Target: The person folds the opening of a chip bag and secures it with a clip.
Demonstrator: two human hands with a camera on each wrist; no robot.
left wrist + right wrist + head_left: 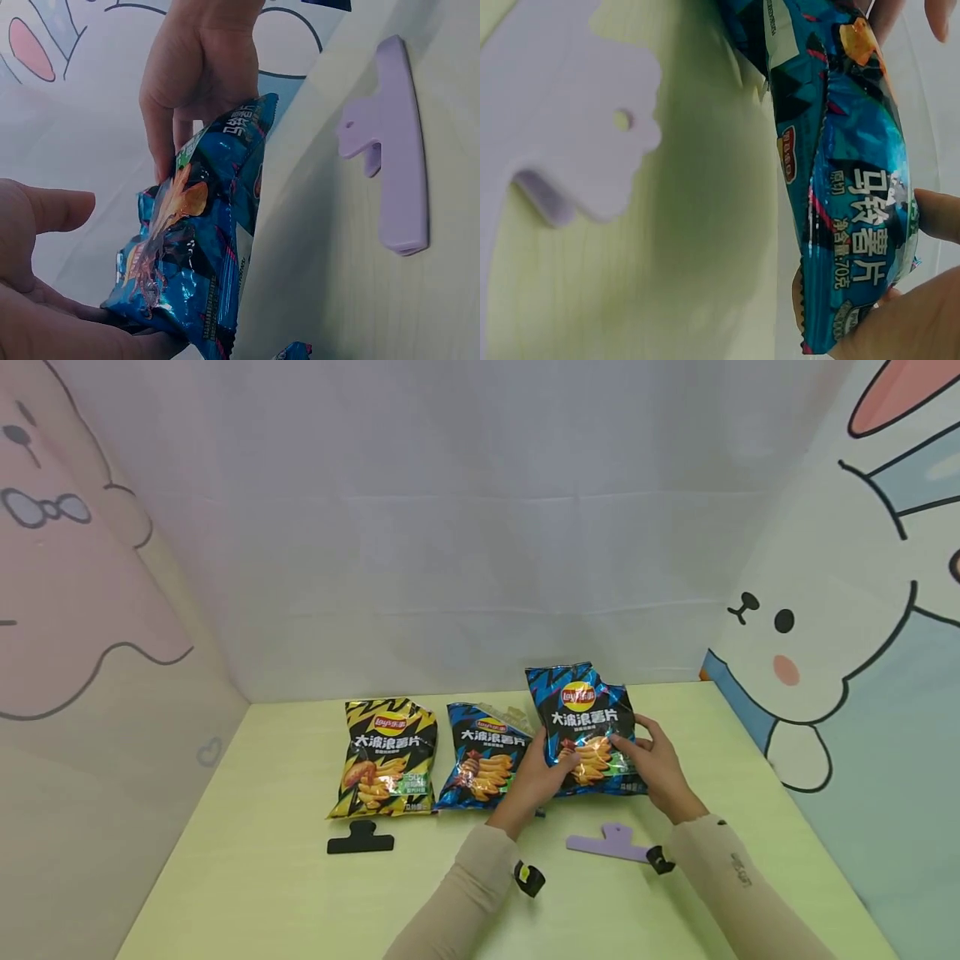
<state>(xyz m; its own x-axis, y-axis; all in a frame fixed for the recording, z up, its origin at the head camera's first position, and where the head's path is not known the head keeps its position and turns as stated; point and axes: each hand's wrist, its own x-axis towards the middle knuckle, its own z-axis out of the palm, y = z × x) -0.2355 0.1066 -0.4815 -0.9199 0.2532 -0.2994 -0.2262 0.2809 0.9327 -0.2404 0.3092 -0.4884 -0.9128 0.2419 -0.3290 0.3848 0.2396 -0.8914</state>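
Observation:
A blue and black chip bag, its top edge uneven, is held at the right, facing up toward the head camera. My right hand pinches its lower right side, thumb in front and fingers behind. My left hand is at the bag's left side. In the left wrist view, the left fingers run straight under the bag while the thumb stands clear of its front. Just left of that hand lies another blue chip bag, partly covered by it. A purple bag clip rests nearer me on the table.
A yellow and black chip bag lies at the left of the row on the pale table. In front of it sits a black bag clip. A white curtain closes off the back, with printed panels at both sides.

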